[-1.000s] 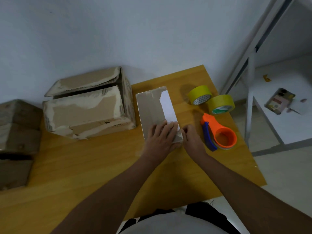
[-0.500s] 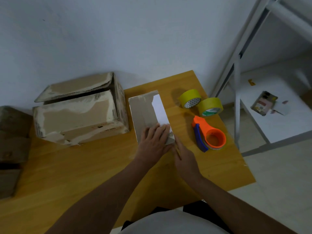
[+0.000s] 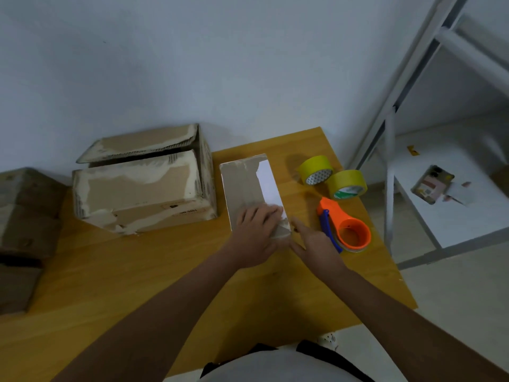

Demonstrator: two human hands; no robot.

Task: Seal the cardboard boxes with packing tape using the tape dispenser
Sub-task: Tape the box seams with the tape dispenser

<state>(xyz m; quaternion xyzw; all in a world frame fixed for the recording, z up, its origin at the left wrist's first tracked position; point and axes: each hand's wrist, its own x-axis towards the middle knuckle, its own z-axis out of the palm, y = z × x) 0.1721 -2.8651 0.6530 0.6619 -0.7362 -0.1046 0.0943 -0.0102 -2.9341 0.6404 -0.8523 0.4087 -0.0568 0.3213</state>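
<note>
Since half a second ago my right hand has slid off the small box's near corner toward the tape dispenser, while my left hand has stayed where it was. That left hand lies flat, fingers straight and together, pressing down on the near end of the small cardboard box. My right hand rests on the counter just beside that box, fingers loosely extended and holding nothing, its knuckles close to the dispenser's blue handle; I cannot tell whether they touch. The orange dispenser lies on its side right of my right hand. Beyond it sit two yellow tape rolls, touching each other. Left of my left hand, a larger worn cardboard box stands with one flap raised.
</note>
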